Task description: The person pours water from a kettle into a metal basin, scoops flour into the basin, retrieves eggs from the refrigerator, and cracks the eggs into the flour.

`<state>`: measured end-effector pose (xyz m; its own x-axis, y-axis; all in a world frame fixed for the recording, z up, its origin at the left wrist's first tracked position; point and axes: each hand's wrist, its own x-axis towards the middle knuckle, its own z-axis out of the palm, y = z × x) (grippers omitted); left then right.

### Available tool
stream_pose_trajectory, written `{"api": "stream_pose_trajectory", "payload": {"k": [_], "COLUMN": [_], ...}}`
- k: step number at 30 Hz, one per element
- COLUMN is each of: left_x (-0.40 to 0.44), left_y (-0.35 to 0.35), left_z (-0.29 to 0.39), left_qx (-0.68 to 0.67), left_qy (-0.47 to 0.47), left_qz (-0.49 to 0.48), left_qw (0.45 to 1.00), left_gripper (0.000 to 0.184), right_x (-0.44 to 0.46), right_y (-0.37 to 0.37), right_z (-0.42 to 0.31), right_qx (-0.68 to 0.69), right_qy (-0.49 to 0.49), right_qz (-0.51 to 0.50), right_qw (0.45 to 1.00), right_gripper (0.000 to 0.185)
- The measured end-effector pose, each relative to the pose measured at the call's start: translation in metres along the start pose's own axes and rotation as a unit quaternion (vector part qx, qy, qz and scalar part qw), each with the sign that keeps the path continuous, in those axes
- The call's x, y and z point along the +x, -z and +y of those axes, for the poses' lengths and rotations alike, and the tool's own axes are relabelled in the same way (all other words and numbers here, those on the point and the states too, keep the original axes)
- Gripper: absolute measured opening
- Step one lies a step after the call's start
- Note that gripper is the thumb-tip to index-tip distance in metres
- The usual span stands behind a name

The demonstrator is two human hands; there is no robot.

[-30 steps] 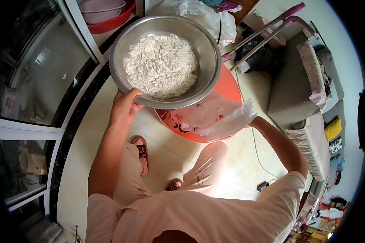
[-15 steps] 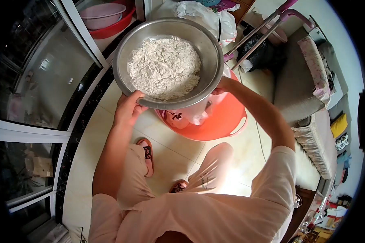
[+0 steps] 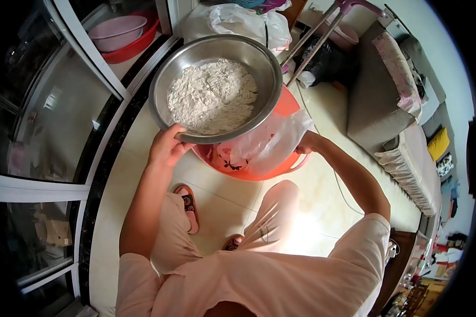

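A wide metal bowl with white flour heaped in it is held up in front of me. My left hand grips its near left rim, thumb on top and fingers beneath. To the right and below the bowl, my right hand is closed on the edge of a translucent plastic bag. That bag spreads over an orange-red tub on the floor, its far end hidden beneath the bowl. Printed packaging with red and black marks shows through or beside the bag inside the tub.
White plastic bags lie beyond the bowl, near a metal-legged frame with purple handles. A grey sofa stands to the right. Glass sliding doors run along the left, with pink and red basins behind them.
My right hand has left the bowl's right side and moved down and right, drawing the plastic bag out with it. The left hand still grips the bowl, which sits slightly lower in view.
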<state>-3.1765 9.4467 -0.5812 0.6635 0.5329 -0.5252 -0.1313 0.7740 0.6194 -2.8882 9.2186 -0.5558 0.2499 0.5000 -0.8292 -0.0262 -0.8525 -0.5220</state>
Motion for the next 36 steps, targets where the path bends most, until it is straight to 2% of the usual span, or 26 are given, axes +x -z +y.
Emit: {"api": "stream_pose_trajectory", "payload": {"k": [1,5,8,12,21,24,26,27,30,31,33,36], "left_x": [0.000,0.002,0.006,0.004,-0.009,-0.023,-0.025,-0.025,-0.027,-0.027,-0.029,-0.030], "left_y": [0.000,0.002,0.006,0.003,-0.010,-0.018,-0.018,-0.015,-0.008,-0.007,-0.012,-0.018], "left_z": [0.001,0.002,-0.002,-0.003,0.000,0.005,0.004,0.004,0.006,0.005,0.005,0.001], "left_qx": [-0.008,-0.011,0.003,0.015,0.004,-0.005,-0.013,-0.017,-0.014,-0.013,-0.010,-0.003], "left_qy": [0.007,0.015,0.009,-0.010,-0.018,-0.028,-0.025,-0.016,-0.023,-0.028,-0.037,-0.046], "left_qz": [-0.008,-0.024,-0.014,0.004,0.010,0.002,-0.007,-0.011,-0.040,-0.052,-0.040,-0.033], "left_qw": [1.000,1.000,1.000,1.000,1.000,1.000,1.000,1.000,0.999,0.998,0.998,0.998], "left_gripper": [0.029,0.029,0.030,0.032,0.031,0.028,0.027,0.026,0.026,0.026,0.026,0.028], "right_x": [-0.004,-0.015,-0.027,-0.052,-0.080,-0.085,-0.060,-0.051,0.001,0.020,0.015,0.044], "right_y": [-0.001,-0.002,-0.003,-0.001,0.028,0.021,0.015,0.009,-0.009,-0.014,-0.041,-0.061], "right_z": [0.006,0.025,0.022,0.010,0.024,0.004,0.003,-0.010,-0.034,-0.039,-0.074,-0.085], "right_qx": [0.040,0.031,0.031,-0.030,-0.002,-0.053,0.020,-0.031,0.000,-0.028,0.004,0.107], "right_qy": [-0.018,0.005,-0.025,0.007,-0.009,-0.006,0.027,0.038,0.078,0.097,0.079,0.126], "right_qz": [0.027,0.034,0.038,0.072,0.052,0.082,0.073,0.082,0.036,0.040,0.053,0.005], "right_qw": [0.999,0.999,0.999,0.997,0.999,0.995,0.997,0.995,0.996,0.994,0.995,0.986], "right_gripper": [0.014,0.014,0.013,0.009,0.022,0.023,0.022,0.024,0.026,0.025,0.024,0.023]}}
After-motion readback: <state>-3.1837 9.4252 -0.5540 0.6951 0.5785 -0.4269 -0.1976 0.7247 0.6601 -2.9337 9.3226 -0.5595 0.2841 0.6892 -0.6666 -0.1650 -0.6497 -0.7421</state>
